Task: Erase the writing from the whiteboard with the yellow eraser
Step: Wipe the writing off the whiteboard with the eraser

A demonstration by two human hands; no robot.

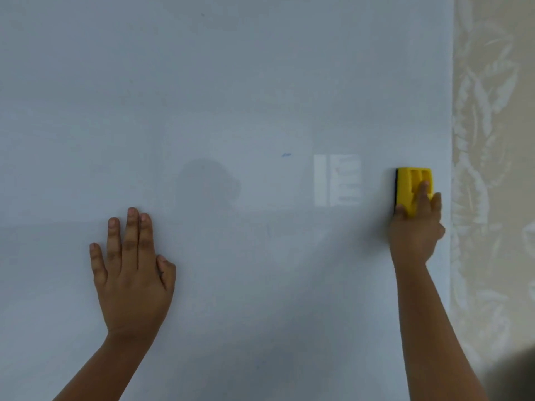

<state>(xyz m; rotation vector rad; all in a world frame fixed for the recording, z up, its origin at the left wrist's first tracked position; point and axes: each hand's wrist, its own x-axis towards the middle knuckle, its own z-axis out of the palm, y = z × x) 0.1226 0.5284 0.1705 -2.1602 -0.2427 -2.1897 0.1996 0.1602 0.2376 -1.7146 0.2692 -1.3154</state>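
The yellow eraser (414,189) lies pressed on the whiteboard (231,96) near its right edge. The right hand (417,230) grips it from below, one of its fingers (423,193) on top. The left hand (133,273) rests flat, fingers spread. A small blue mark (286,155) shows on the board.

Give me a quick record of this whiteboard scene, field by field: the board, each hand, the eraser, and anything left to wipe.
whiteboard: almost fully wiped
left hand: flat on the board, fingers spread, holding nothing
right hand: gripping the yellow eraser
eraser position: pressed to the board near its right edge
remaining ink: small blue mark left of the eraser
beyond the board: patterned wall
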